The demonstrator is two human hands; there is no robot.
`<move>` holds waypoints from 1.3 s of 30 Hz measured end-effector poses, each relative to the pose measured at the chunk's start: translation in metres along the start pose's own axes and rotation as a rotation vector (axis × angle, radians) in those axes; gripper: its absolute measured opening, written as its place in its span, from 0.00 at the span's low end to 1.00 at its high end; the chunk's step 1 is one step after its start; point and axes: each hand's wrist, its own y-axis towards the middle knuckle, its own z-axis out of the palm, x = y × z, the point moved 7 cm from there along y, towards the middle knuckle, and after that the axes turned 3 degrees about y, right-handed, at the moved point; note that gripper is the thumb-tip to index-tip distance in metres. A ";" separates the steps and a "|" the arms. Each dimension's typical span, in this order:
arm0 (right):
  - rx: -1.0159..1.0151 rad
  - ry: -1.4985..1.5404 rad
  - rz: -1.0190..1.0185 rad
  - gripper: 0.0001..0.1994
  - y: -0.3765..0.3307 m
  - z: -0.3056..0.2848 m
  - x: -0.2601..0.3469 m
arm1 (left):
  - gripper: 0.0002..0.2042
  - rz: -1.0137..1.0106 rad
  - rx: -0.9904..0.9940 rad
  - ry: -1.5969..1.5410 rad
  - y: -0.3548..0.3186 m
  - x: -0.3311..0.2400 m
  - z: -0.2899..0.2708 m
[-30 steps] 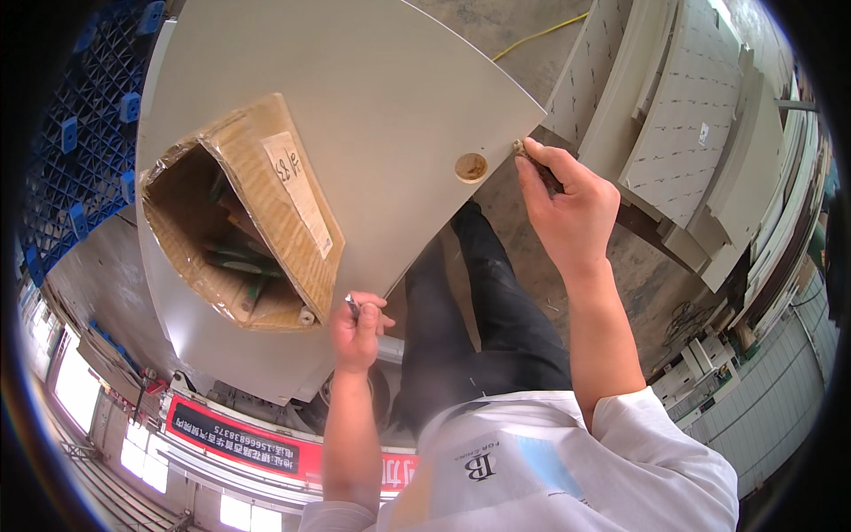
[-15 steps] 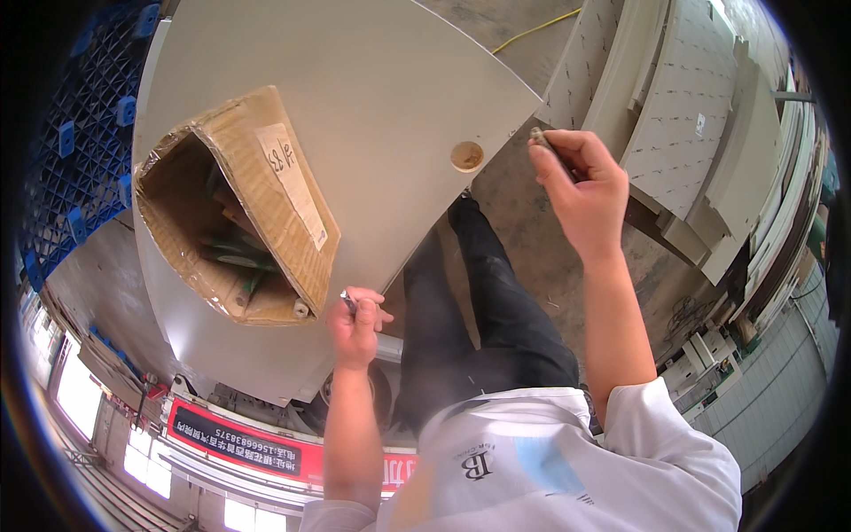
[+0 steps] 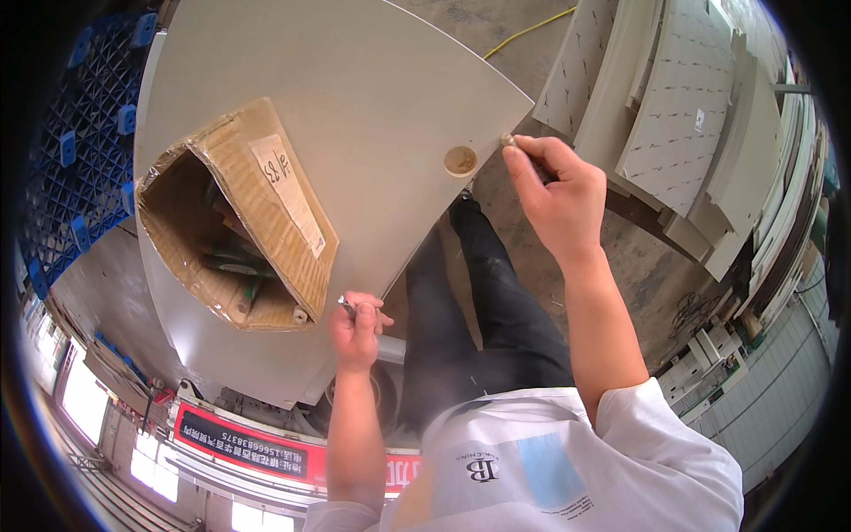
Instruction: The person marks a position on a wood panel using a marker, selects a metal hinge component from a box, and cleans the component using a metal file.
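Observation:
My right hand is closed around a short, dark, stick-like piece with a lumpy pale tip. That tip is close to the right edge of a large pale grey panel, by its corner. Near the same edge, a round cut-out in the panel shows brown inside. My left hand has its fingers curled on a small silvery metal piece, whose kind I cannot make out. It hovers near the panel's front edge, just right of an open cardboard box lying on its side.
Dark and green items lie in the shadowed box. Blue plastic lattice stands at the left. Long panels are stacked at the right. A yellow cable crosses the floor beyond the panel. A red banner shows at lower left.
My right hand has moved left with its piece, closer to the panel's edge and the round cut-out. My left hand stays almost in place. The view has shifted slightly.

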 end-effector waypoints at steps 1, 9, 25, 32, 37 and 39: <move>-0.020 0.011 0.004 0.07 0.002 -0.002 0.000 | 0.20 -0.004 -0.002 0.003 0.001 0.000 0.000; -0.002 -0.120 -0.096 0.05 0.002 0.000 0.012 | 0.20 -0.001 -0.001 0.011 0.001 -0.001 0.000; 0.009 -0.121 -0.068 0.08 -0.011 0.007 0.009 | 0.20 -0.006 -0.006 -0.011 0.001 0.000 0.001; -0.049 -0.106 -0.022 0.06 -0.004 0.000 0.009 | 0.20 -0.012 -0.017 -0.015 -0.002 0.002 0.000; -0.045 -0.147 -0.045 0.06 0.006 -0.003 0.014 | 0.20 -0.003 -0.021 -0.019 0.000 0.001 0.001; -0.070 -0.118 -0.057 0.06 0.005 -0.002 0.008 | 0.20 -0.009 -0.017 -0.016 0.001 -0.002 0.002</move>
